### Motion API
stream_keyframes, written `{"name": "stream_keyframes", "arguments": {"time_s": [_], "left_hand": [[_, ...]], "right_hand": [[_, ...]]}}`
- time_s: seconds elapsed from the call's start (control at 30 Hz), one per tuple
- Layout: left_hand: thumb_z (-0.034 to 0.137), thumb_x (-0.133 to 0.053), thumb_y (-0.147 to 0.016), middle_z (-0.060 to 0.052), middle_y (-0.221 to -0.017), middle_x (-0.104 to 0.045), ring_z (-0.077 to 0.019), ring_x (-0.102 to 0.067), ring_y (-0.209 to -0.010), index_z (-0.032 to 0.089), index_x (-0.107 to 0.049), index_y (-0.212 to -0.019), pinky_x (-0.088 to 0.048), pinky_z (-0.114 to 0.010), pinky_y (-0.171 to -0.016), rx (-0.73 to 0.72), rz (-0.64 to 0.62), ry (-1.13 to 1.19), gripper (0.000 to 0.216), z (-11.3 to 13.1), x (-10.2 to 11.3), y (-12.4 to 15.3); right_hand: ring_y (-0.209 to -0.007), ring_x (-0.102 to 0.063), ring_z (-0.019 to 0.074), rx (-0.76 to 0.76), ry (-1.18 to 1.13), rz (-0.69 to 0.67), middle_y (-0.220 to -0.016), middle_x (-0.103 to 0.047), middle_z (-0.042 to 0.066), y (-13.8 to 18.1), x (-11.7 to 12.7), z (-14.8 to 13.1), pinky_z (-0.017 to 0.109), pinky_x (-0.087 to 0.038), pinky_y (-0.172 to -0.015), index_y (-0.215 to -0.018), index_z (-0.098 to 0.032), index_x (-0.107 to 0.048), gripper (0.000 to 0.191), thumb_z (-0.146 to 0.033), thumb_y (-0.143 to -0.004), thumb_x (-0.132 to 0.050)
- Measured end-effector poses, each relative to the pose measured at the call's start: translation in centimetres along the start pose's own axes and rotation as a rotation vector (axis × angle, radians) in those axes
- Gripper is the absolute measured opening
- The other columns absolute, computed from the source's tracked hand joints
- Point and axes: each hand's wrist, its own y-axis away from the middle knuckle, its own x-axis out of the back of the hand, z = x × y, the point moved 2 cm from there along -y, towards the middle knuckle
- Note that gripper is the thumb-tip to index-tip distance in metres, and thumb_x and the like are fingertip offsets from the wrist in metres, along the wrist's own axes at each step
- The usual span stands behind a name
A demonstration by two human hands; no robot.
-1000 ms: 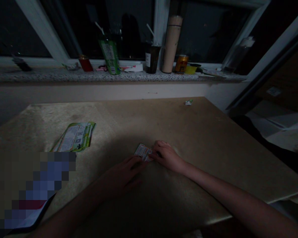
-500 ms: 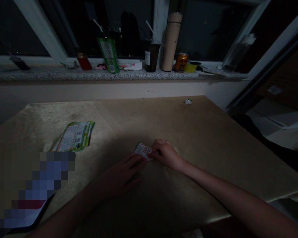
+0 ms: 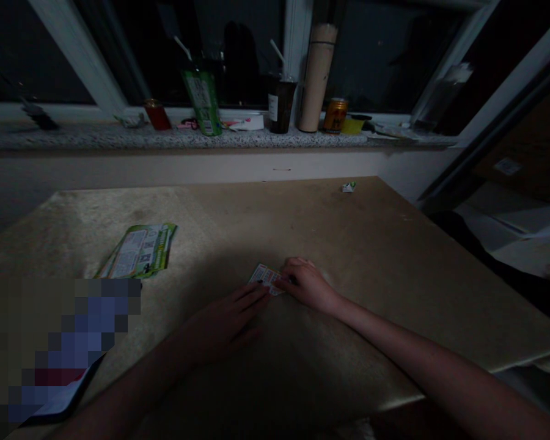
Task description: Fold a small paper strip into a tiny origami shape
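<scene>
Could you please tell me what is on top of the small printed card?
The left hand and right hand partly overlap the card. Some print shows between them; the parts they cover cannot be seen.

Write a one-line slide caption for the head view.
In dim light, a left hand and right hand touch a small printed card on a table near a windowsill.

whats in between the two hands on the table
A small, flat printed piece lies between the left hand and the right hand, each partly covering it, as the head view shows.
</scene>
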Motion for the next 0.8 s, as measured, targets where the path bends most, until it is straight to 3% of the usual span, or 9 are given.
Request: {"name": "stream_keyframes", "arguments": {"time_s": [0.13,0.43,0.6,0.73,0.8], "left_hand": [[0.043,-0.036,-0.097,-0.008,-0.149,-0.034,-0.0219,-0.03,-0.137,0.02,-0.03,-0.144,-0.033,-0.034,-0.107,-0.004,-0.03,-0.007,0.053,0.0,0.0,0.0],[0.037,-0.038,-0.097,-0.01,-0.144,-0.042,-0.0217,-0.041,-0.131,0.016,-0.044,-0.136,-0.038,-0.034,-0.104,-0.002,-0.023,-0.052,0.045,0.4,0.4,-0.6],[0.033,-0.038,-0.097,-0.006,-0.145,-0.041,-0.0208,-0.036,-0.134,0.018,-0.038,-0.139,-0.041,-0.036,-0.102,0.04,-0.005,-0.066,0.045,0.9,0.2,-0.8],[0.032,-0.036,-0.097,-0.004,-0.143,-0.044,-0.0211,-0.037,-0.133,0.019,-0.044,-0.135,-0.039,-0.038,-0.104,0.048,0.005,-0.046,0.041,1.1,0.2,-0.9],[0.031,-0.036,-0.097,-0.003,-0.142,-0.045,-0.0206,-0.038,-0.132,0.02,-0.047,-0.133,-0.036,-0.039,-0.107,0.042,0.028,-0.021,0.039,1.1,0.2,-0.9]], "right_hand": [[-0.08,-0.053,0.0149,-0.005,0.0,0.001,-0.079,-0.058,0.001,-0.1,-0.1,0.1,0.027,-0.032,-0.071,-0.073,-0.017,-0.062,0.016,-0.026,-0.086,-0.061],[-0.08,-0.052,0.0155,0.008,0.032,-0.001,-0.078,-0.056,0.001,-0.1,-0.3,0.3,0.027,-0.031,-0.07,-0.073,-0.018,-0.061,0.018,-0.03,-0.086,-0.06],[-0.079,-0.051,0.0159,-0.011,0.061,0.04,-0.077,-0.056,0.001,-0.1,-0.6,0.2,0.027,-0.031,-0.069,-0.07,-0.017,-0.055,0.021,-0.03,-0.085,-0.062],[-0.076,-0.053,0.0151,0.001,0.027,0.126,-0.08,-0.06,0.002,0.8,0.3,-0.2,0.028,-0.036,-0.068,-0.085,-0.016,-0.056,0.014,-0.03,-0.088,-0.059],[-0.089,-0.056,0.0175,0.134,0.062,0.166,-0.095,-0.064,0.006,1.8,1.3,-0.7,0.031,-0.04,-0.076,-0.097,-0.016,-0.059,0.016,-0.029,-0.092,-0.051]]}}
